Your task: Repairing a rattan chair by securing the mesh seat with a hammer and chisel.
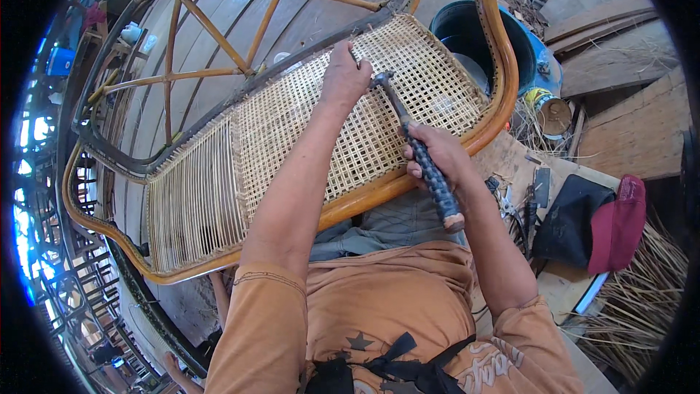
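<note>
A rattan chair frame [503,80] with a woven cane panel [292,128] lies across my lap. The weave is open squares over most of it, with parallel strands at the left end. My right hand [441,153] is wrapped round the dark braided grip of a hammer [437,188]. The hammer's head is over the weave, just right of my left hand [344,76]. That hand is closed near the panel's far edge, fingers pinched at a small dark thing that I cannot make out.
Beyond the panel are crossed rattan poles [211,28]. At the right stand a blue bucket [547,66] and a tin can [554,117]. Nearer lie a black and maroon pouch [583,219], hand tools [539,188] and loose cane strips [634,321]. Another person's hand or foot shows lower left.
</note>
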A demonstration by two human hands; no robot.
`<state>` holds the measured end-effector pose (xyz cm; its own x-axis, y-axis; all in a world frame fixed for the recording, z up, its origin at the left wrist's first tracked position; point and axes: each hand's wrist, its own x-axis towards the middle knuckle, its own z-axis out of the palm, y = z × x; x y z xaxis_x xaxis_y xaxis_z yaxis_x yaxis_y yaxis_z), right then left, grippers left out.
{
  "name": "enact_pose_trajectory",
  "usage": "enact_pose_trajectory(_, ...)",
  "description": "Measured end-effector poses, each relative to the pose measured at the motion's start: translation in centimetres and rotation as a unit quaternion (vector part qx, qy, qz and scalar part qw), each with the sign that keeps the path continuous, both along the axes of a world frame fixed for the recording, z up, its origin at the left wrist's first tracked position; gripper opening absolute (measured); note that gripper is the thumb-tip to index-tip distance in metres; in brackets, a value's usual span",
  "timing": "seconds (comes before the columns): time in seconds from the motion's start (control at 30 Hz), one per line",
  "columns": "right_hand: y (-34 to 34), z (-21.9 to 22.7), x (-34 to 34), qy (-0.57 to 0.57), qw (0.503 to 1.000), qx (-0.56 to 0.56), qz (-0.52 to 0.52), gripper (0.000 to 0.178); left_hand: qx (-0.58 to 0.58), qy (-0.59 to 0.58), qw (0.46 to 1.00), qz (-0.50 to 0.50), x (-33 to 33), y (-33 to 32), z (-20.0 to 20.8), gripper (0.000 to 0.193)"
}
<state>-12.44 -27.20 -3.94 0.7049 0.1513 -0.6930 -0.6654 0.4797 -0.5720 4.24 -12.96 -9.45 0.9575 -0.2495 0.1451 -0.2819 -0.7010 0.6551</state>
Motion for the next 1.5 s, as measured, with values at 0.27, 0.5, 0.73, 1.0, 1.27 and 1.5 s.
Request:
enact_pose_trajectory(0.27,0.5,1.0,-1.0,-0.032,0.998,-0.048,0.012,0.022,0.008,-0.067,0.998,0.016,0.8,1.6,-1.8,0.042)
enact_pose_trajectory(0.5,-2.6,1.0,-7.2,-0.061,0.99,-0.131,-0.004,0.017,-0.109,0.027,0.994,0.017,-3.6,0.4,3.9,0.031)
enact_pose_trajectory(0.73,-0.8,1.0,-9.3,-0.078,0.992,-0.103,-0.014,0.031,-0.118,0.039,0.992,0.033,-4.5,0.5,2.3,0.026)
enact_pose_trajectory(1.0,-0.2,1.7,-8.0,-0.069,0.992,-0.102,-0.028,0.027,-0.065,0.058,0.996,0.018,-4.5,-0.4,3.0,0.028)
enact_pose_trajectory(1.27,-0.2,1.0,-6.0,-0.046,0.994,-0.018,-0.1,0.027,-0.007,0.018,1.0,0.009,-3.6,-1.5,1.4,0.028)
enact_pose_trajectory(1.5,-0.5,1.3,-5.3,-0.03,0.999,-0.034,-0.027,0.036,-0.05,0.003,0.999,-0.002,-3.9,-1.3,1.2,0.025)
